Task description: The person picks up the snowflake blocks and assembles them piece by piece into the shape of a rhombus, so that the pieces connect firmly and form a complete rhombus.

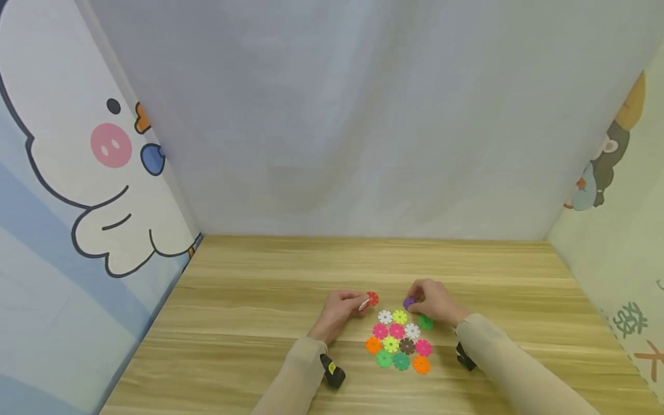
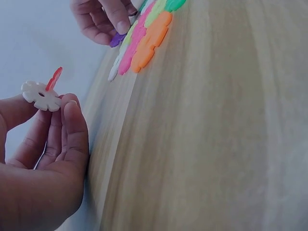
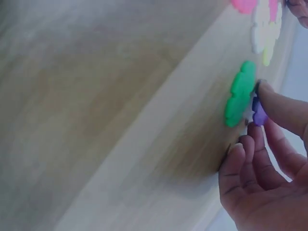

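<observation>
My left hand [image 1: 338,314] pinches a white notched flower disc [image 2: 48,103] between thumb and fingers. A red disc [image 2: 55,78] stands crosswise on it, its edge fitted at the white one's face, and both are held above the table. On the other side, my right hand [image 1: 436,302] grips a purple disc [image 3: 260,115] by its edge, low over the tabletop. Just beside those fingers lies a green disc [image 3: 240,94]. Between and in front of the hands, several more flower discs lie flat in rough rows, among them a white one [image 1: 385,317] and a yellow one [image 1: 400,317].
The wooden table [image 1: 249,323] reaches back to a pale grey curtain [image 1: 332,144]. Nearer me in the cluster are a brown disc [image 1: 407,346], orange discs such as the right one [image 1: 422,365], and a teal disc [image 1: 401,361]. Cartoon-printed panels flank both sides.
</observation>
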`<move>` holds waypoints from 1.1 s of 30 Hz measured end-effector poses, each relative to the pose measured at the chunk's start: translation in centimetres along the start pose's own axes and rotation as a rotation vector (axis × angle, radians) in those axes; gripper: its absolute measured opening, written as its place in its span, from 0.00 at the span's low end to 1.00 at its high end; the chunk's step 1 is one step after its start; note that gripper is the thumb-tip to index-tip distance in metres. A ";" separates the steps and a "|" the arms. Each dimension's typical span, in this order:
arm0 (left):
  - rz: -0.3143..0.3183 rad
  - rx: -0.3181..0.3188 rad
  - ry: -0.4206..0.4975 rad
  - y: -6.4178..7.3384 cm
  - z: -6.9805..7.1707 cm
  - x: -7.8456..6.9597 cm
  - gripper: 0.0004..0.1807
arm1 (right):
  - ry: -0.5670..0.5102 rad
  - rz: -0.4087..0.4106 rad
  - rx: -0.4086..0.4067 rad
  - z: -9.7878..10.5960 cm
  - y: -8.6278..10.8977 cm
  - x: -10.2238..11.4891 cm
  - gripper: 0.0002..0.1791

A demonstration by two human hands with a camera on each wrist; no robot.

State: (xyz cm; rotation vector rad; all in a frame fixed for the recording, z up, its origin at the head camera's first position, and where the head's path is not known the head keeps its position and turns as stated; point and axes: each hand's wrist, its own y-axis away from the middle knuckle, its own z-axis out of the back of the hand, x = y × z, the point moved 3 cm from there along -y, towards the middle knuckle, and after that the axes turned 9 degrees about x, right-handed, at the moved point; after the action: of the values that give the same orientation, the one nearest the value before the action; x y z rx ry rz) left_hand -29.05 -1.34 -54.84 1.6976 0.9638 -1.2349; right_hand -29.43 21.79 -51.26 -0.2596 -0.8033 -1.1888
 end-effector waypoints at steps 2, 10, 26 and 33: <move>-0.004 0.001 -0.002 0.0 0.0 -0.1 0.10 | -0.013 0.020 -0.011 0.0 0.0 -0.1 0.10; -0.005 0.001 -0.004 0.0 -0.2 0.1 0.10 | 0.010 0.069 -0.051 0.0 -0.1 -0.1 0.06; 0.002 0.008 0.013 0.1 -0.3 0.0 0.10 | -0.050 0.112 -0.112 0.0 -0.7 1.1 0.03; 0.007 0.012 0.000 0.1 -0.3 -0.3 0.10 | -0.058 0.120 -0.121 0.0 -0.9 2.2 0.03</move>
State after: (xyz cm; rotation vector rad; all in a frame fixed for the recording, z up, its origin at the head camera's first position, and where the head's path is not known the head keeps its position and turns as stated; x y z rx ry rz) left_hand -28.90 -1.14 -54.50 1.7085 0.9511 -1.2385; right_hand -29.93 19.84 -50.00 -0.4379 -0.7567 -1.1222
